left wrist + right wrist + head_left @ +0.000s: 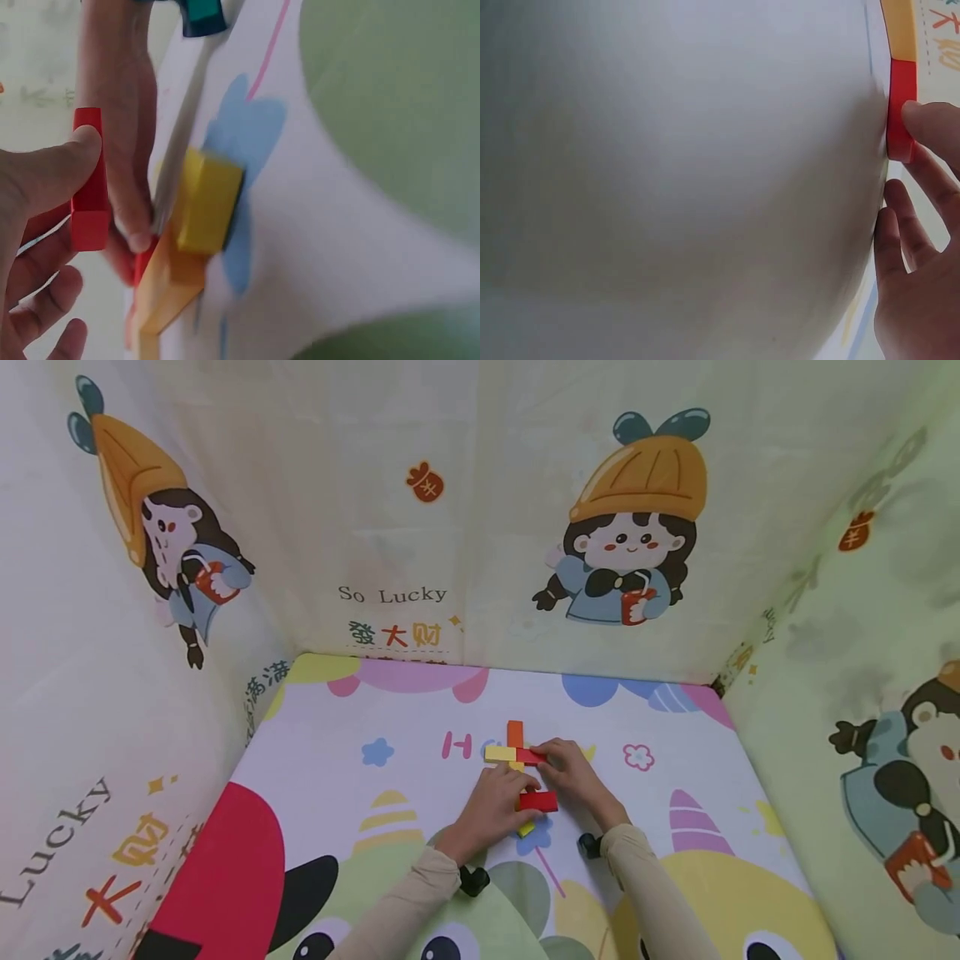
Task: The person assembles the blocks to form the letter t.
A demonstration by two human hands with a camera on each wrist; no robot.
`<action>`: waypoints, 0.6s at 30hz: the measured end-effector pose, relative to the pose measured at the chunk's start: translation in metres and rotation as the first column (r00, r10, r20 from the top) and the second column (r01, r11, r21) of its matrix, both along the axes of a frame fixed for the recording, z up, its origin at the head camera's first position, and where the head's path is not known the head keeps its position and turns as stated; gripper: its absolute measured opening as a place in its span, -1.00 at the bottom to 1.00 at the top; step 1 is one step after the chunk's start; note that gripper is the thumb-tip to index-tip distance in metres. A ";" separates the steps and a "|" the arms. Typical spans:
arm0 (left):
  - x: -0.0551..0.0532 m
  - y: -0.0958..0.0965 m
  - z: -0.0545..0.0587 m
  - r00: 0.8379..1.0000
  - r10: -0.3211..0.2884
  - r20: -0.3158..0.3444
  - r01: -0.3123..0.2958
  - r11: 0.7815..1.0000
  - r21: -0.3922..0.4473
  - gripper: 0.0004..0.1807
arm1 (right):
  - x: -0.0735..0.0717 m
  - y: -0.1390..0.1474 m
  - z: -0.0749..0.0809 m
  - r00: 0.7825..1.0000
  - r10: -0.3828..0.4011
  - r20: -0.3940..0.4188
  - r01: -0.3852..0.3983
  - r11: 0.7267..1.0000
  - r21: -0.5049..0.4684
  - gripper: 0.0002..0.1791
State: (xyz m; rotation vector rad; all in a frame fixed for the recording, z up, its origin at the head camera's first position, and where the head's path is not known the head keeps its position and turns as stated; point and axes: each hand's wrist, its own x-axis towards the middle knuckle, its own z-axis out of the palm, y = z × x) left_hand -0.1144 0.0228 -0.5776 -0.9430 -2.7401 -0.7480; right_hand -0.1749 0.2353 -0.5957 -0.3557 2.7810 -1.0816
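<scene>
My left hand [491, 803] pinches a red block [538, 802] between thumb and fingers; the left wrist view shows this block [90, 180] held up off the table. With its thumb and fingertips, my right hand [576, 772] grips another red block [529, 757] lying on the table. That block's end meets a pale yellow block [498, 754], forming a crossbar. Behind the bar stretches an orange block [514, 732]. In front lies a yellow block [517, 767], partly hidden by my left hand. Nearer to me, another yellow block [527, 830] shows below the held block.
The blocks lie on a white tabletop cover [420, 714] with printed cartoon shapes. Patterned fabric walls [495, 543] rise at the back and both sides. Dark wrist devices [474, 881] sit near both cuffs.
</scene>
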 end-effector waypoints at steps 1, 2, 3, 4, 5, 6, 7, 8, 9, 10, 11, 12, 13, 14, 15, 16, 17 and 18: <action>0.002 0.001 -0.001 1.000 0.001 0.005 -0.001 1.000 0.013 -0.55 | 0.000 -0.001 -0.001 1.000 0.000 0.001 0.000 1.000 0.002 -0.51; 0.005 0.002 -0.002 1.000 0.002 0.006 -0.002 1.000 0.027 -0.56 | -0.001 -0.001 -0.002 1.000 -0.001 -0.002 0.001 1.000 0.008 -0.52; 0.007 0.004 -0.003 1.000 0.001 0.003 -0.001 0.999 0.038 -0.57 | -0.001 -0.002 -0.003 1.000 0.000 -0.007 0.000 1.000 0.015 -0.52; 0.009 0.005 -0.003 1.000 0.001 0.001 -0.001 0.999 0.048 -0.59 | -0.001 -0.002 -0.004 1.000 -0.001 -0.011 0.002 1.000 0.023 -0.52; 0.011 0.007 -0.004 1.000 0.002 -0.003 -0.002 0.998 0.056 -0.60 | -0.001 -0.002 -0.004 1.000 -0.004 -0.014 0.004 1.000 0.029 -0.52; 0.013 0.008 -0.005 1.000 0.006 -0.010 -0.005 0.998 0.058 -0.60 | -0.001 -0.002 -0.004 1.000 -0.001 -0.021 0.002 1.000 0.031 -0.52; 0.015 0.009 -0.006 1.000 0.012 -0.009 -0.011 0.998 0.062 -0.60 | -0.001 -0.002 -0.004 1.000 -0.003 -0.016 0.003 0.999 0.032 -0.52; 0.017 0.011 -0.007 1.000 0.018 -0.009 -0.017 0.998 0.056 -0.60 | -0.001 -0.002 -0.003 1.000 -0.001 -0.017 0.001 1.000 0.030 -0.52; 0.018 0.012 -0.008 1.000 0.026 -0.006 -0.026 0.999 0.046 -0.60 | 0.000 -0.002 -0.003 1.000 0.003 -0.019 -0.003 1.000 0.025 -0.53; 0.019 0.013 -0.009 0.999 0.035 -0.004 -0.035 0.999 0.033 -0.59 | 0.000 -0.002 -0.002 1.000 0.007 -0.023 -0.007 1.000 0.021 -0.53; 0.020 0.014 -0.009 0.999 0.040 -0.002 -0.040 0.999 0.024 -0.58 | 0.000 -0.002 -0.001 1.000 0.011 -0.027 -0.011 1.000 0.018 -0.54; 0.021 0.015 -0.009 0.999 0.043 0.003 -0.043 0.999 0.016 -0.58 | 0.001 -0.002 -0.001 0.999 0.015 -0.031 -0.015 1.000 0.017 -0.55; 0.022 0.016 -0.009 0.999 0.044 0.003 -0.044 0.999 0.011 -0.59 | 0.001 -0.002 -0.001 0.999 0.016 -0.033 -0.016 1.000 0.015 -0.55; 0.023 0.017 -0.009 0.999 0.045 0.000 -0.045 0.999 0.000 -0.58 | 0.001 -0.002 0.000 0.999 0.014 -0.035 -0.014 1.000 0.018 -0.55; 0.024 0.018 -0.009 0.999 0.044 -0.005 -0.044 0.999 -0.005 -0.58 | 0.000 -0.003 0.000 0.999 0.012 -0.038 -0.011 1.000 0.020 -0.56; 0.025 0.019 -0.009 0.999 0.040 -0.012 -0.041 0.999 -0.013 -0.58 | 0.000 -0.003 -0.001 0.999 0.012 -0.047 -0.011 1.000 0.025 -0.56; 0.026 0.020 -0.009 0.999 0.034 -0.020 -0.034 0.999 -0.021 -0.59 | 0.000 -0.003 0.000 0.999 0.007 -0.045 -0.006 1.000 0.029 -0.55; 0.027 0.021 -0.010 0.999 0.028 -0.031 -0.029 0.999 -0.029 -0.60 | 0.000 -0.003 0.000 0.999 0.003 -0.043 -0.001 0.999 0.035 -0.55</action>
